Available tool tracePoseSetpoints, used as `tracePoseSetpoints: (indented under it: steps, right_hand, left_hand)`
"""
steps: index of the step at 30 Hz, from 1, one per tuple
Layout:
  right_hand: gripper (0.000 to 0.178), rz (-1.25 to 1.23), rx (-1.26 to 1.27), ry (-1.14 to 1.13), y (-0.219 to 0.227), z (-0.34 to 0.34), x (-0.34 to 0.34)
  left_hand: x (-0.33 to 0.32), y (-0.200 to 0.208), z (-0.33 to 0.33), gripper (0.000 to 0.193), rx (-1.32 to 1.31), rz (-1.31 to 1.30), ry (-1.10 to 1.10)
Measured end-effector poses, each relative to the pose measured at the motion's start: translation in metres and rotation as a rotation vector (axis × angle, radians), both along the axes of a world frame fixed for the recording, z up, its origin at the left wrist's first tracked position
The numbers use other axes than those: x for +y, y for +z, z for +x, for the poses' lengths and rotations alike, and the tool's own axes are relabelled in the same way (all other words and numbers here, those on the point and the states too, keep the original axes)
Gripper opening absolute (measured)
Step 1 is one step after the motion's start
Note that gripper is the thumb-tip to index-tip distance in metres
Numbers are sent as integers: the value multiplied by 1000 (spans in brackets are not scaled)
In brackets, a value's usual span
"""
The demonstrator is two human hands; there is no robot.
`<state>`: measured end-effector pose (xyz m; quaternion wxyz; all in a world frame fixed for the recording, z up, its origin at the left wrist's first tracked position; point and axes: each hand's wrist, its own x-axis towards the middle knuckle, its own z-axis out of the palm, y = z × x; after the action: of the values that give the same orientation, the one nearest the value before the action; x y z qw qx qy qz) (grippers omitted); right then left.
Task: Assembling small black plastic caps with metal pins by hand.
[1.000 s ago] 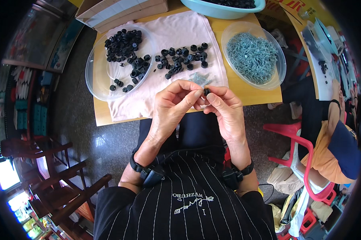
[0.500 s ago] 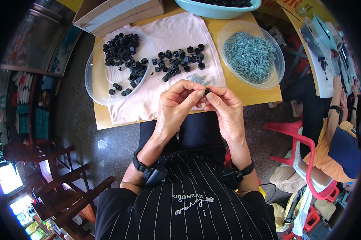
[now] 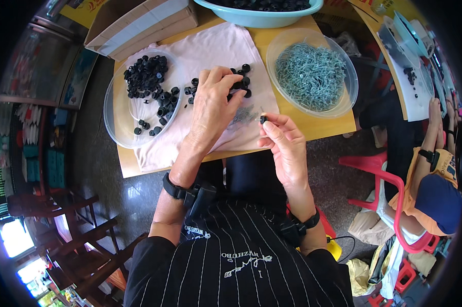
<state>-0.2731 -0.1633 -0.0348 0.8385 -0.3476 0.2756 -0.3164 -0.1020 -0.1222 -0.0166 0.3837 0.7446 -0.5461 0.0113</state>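
Observation:
My left hand (image 3: 210,105) reaches over the cloth, its thumb and fingers apart at several loose black round knobs (image 3: 246,80). Whether a fingertip touches one is hard to see. Held between thumb and fingers of my right hand (image 3: 287,140) is a small black knob (image 3: 263,119), just above the table's near side. A thin metal tip seems to stick out of it. Between the hands, a small heap of silvery screws (image 3: 244,116) lies on the pale pink cloth (image 3: 218,43).
A clear round tub (image 3: 113,123) with black knobs is at left. Another clear tub (image 3: 351,92) at right holds many screws. Behind are a cardboard box (image 3: 139,30) and a light blue basin (image 3: 256,18). A red plastic chair (image 3: 395,187) and a co-worker's arms (image 3: 431,123) are at right.
My hands have come apart. The left has moved forward to the loose knobs, while the right keeps the small black knob. The view has shifted slightly.

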Motion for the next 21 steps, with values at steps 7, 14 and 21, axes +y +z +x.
tracePoseSetpoints:
  steps: [7,14,21]
  right_hand:
    - [20,-21,-14,42,-1,-2,0]
    - [21,-507,-5,-27,30,2,4]
    - [20,-627,-12,125,28,7,5]
  left_hand:
    - [0,3,0,23,-15,-19,-7]
    - [37,3,-10,21,555,-142,-166]
    - [59,10,-36,21,1112,-241,-233]
